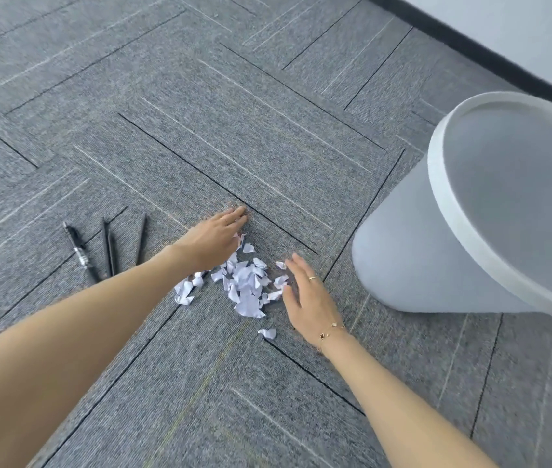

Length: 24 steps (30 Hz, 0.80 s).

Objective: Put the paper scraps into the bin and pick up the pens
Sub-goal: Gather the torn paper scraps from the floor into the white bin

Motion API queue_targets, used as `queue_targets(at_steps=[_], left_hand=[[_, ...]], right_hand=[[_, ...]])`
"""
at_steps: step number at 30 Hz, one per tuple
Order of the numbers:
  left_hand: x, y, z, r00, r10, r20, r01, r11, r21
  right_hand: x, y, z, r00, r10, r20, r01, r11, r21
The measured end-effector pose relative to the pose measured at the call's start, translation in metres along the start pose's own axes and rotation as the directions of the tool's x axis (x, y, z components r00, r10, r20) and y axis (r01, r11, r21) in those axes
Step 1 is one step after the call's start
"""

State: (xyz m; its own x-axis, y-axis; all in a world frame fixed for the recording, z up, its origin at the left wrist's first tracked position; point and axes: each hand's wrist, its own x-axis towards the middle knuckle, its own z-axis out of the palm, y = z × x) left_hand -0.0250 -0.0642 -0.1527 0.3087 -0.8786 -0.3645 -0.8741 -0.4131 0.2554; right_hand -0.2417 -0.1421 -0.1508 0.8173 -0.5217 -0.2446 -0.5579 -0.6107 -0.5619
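A heap of torn white paper scraps (245, 282) lies on the grey carpet, with one stray scrap (267, 333) nearer to me. My left hand (215, 238) lies flat on the floor at the heap's far left edge, fingers straight. On the heap's right side my right hand (305, 292), wearing a ring and a bracelet, rests with straight fingers against the outer scraps. Several black pens (109, 246) lie side by side on the carpet left of my left forearm. A pale grey bin (436, 231) stands to the right, its mouth open.
The floor is grey carpet tile (200, 113) with dark and light lines. A white wall with a black skirting board (470, 49) runs behind the bin at the upper right.
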Motion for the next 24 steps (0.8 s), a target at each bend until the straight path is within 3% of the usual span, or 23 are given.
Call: queue_targets(at_steps=[5, 11, 14, 17, 22, 24], left_hand=[[-0.031, -0.002, 0.008, 0.999, 0.027, -0.024, -0.028, 0.999, -0.027], [-0.073, 0.003, 0.015, 1.000, -0.008, -0.023, 0.007, 0.998, -0.057], [-0.089, -0.005, 0.017, 0.997, -0.014, -0.082, 0.011, 0.999, -0.041], [-0.107, -0.015, 0.024, 0.990, -0.096, -0.107, 0.091, 0.995, -0.051], [-0.127, -0.020, 0.038, 0.986, -0.139, -0.093, 0.134, 0.989, -0.062], [-0.129, -0.018, 0.044, 0.976, -0.181, -0.121, 0.169, 0.980, -0.104]], right_hand=[[-0.016, 0.012, -0.004, 0.997, 0.072, -0.041, -0.074, 0.996, -0.051], [-0.027, -0.009, 0.003, 0.981, -0.045, 0.190, 0.067, 0.991, -0.113], [-0.029, -0.020, 0.010, 0.998, -0.046, 0.051, 0.049, 0.997, -0.066], [-0.037, -0.020, 0.016, 0.993, 0.016, -0.119, -0.034, 0.989, -0.145], [-0.047, -0.002, 0.038, 0.999, 0.039, -0.014, -0.041, 0.925, -0.377], [-0.046, -0.001, 0.042, 0.995, 0.091, -0.031, -0.096, 0.922, -0.375]])
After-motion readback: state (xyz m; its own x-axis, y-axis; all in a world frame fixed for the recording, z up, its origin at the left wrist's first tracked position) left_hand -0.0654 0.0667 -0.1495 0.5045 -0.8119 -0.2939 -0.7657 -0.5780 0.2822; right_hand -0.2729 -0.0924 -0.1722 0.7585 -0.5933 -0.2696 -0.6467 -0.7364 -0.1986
